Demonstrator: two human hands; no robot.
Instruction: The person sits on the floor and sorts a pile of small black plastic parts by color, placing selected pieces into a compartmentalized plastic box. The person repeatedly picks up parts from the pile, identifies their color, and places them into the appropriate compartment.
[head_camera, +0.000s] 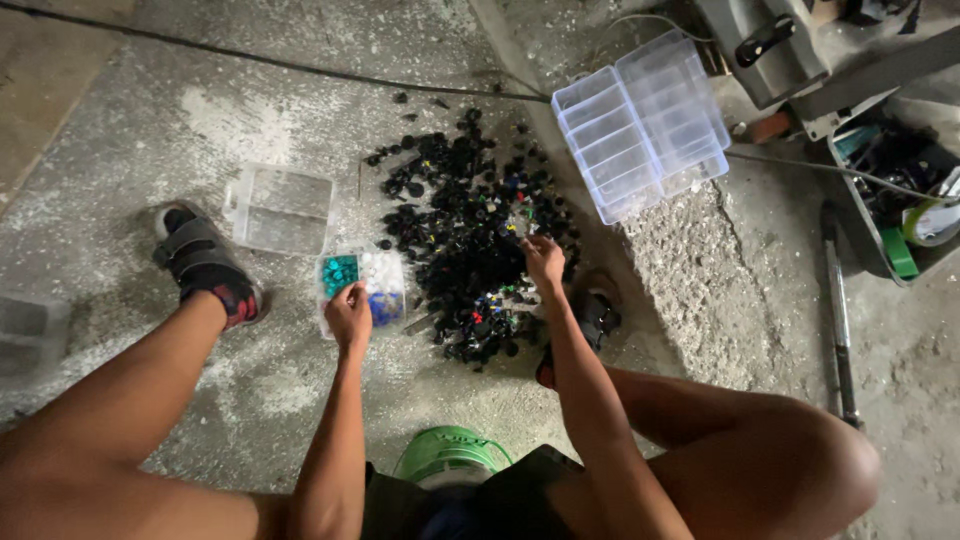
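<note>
I note the left hand (349, 313) resting closed-fingered on the near edge of the small sorting box (362, 283), whether it grips anything I cannot tell. The right hand (544, 257) has its fingertips pinched together over the right side of the pile of black parts (465, 230). Bare concrete floor (180, 120) lies open beyond the empty clear box (279, 208); the large divided case (642, 124) sits just past the pile's far right edge.

Single head cam, worn by seated person, faces steeply down at concrete floor (200, 130) between knees, mid-close; far edge reaches open toolbox (895, 190), far right.
</note>
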